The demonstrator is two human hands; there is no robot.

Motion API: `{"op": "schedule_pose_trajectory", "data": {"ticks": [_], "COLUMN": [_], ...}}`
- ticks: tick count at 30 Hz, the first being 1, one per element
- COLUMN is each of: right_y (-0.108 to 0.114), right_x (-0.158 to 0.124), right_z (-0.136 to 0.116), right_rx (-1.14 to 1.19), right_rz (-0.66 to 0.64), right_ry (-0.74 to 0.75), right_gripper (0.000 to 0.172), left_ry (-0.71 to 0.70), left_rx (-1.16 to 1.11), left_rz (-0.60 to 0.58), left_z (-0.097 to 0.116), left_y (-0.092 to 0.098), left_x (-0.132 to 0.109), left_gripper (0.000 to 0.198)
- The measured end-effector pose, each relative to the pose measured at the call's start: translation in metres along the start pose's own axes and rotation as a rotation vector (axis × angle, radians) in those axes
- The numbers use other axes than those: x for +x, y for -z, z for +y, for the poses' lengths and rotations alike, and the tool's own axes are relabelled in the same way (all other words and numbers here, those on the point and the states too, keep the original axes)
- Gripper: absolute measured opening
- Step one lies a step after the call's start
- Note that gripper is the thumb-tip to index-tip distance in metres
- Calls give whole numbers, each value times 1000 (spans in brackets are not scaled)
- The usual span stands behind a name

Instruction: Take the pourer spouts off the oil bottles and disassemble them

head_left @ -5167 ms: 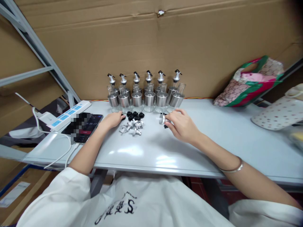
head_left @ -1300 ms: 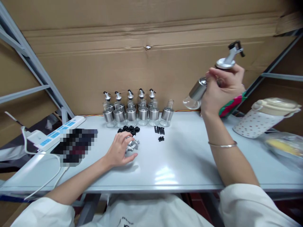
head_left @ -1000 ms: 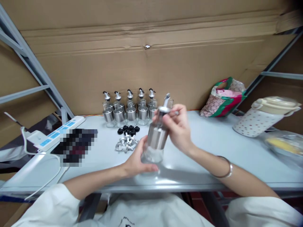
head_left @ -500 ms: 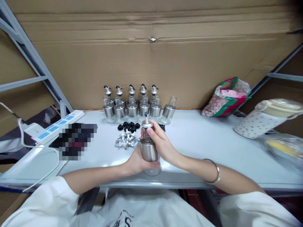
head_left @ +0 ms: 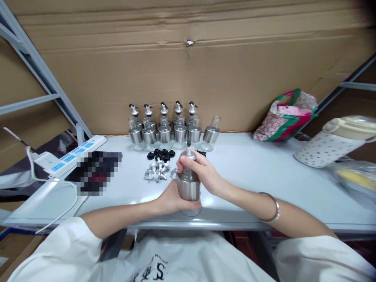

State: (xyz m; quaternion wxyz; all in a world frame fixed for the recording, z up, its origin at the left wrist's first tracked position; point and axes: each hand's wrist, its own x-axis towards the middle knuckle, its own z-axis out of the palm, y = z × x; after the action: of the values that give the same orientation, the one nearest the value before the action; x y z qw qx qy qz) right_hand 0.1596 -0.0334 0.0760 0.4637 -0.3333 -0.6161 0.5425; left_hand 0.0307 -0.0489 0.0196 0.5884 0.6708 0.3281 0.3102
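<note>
A glass oil bottle [head_left: 188, 187] with a steel sleeve stands nearly upright at the front of the table. My left hand [head_left: 173, 199] is wrapped round its lower body, thumb across the front. At the neck, my right hand [head_left: 202, 168] grips the silver pour spout [head_left: 189, 153], whose black tip points up. Beyond lie a heap of silver spout parts [head_left: 157, 170] and a cluster of black stoppers [head_left: 161, 154]. Small black pieces [head_left: 202, 153] show partly behind my right hand.
Several sleeved bottles without spouts [head_left: 165, 135] stand in a row, in front of bottles with spouts [head_left: 164, 109]. At left are a power strip [head_left: 73, 154] and a blurred-out dark object [head_left: 96, 172]. A patterned bag [head_left: 282, 121], a dotted jug [head_left: 326, 147] and a plastic-wrapped yellow item [head_left: 357, 178] are at right.
The bottle has shifted slightly right in view and stands straighter, both hands still on it. My right fingers have closed further over the spout's collar. The whole view has moved a little.
</note>
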Motion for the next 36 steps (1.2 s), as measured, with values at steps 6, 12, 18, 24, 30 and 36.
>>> {"op": "schedule_pose_trajectory", "data": {"ticks": [6, 12, 18, 24, 30, 36], "right_y": [1, -2, -3, -4, -2, -1], "right_x": [-1, -3, -4, -4, -2, 1], "right_z": [5, 3, 5, 12, 14, 11], "right_rx": [219, 126, 228, 424, 507, 526], "right_rz": [-121, 30, 42, -13, -74, -115], "right_ry": [46, 19, 33, -38, -139, -248], "right_gripper": [36, 32, 33, 37, 49, 55], "left_ry": [-7, -31, 14, 36, 96, 115], "left_rx": [10, -25, -79, -200, -245, -254], "left_rz": [-46, 11, 37, -189, -341, -331], "left_z": [-4, 1, 2, 2, 4, 2], "left_y": [3, 3, 2, 3, 5, 6], "left_x": [-1, -2, -2, -8, -8, -8], "left_gripper": [48, 40, 34, 39, 46, 45]}}
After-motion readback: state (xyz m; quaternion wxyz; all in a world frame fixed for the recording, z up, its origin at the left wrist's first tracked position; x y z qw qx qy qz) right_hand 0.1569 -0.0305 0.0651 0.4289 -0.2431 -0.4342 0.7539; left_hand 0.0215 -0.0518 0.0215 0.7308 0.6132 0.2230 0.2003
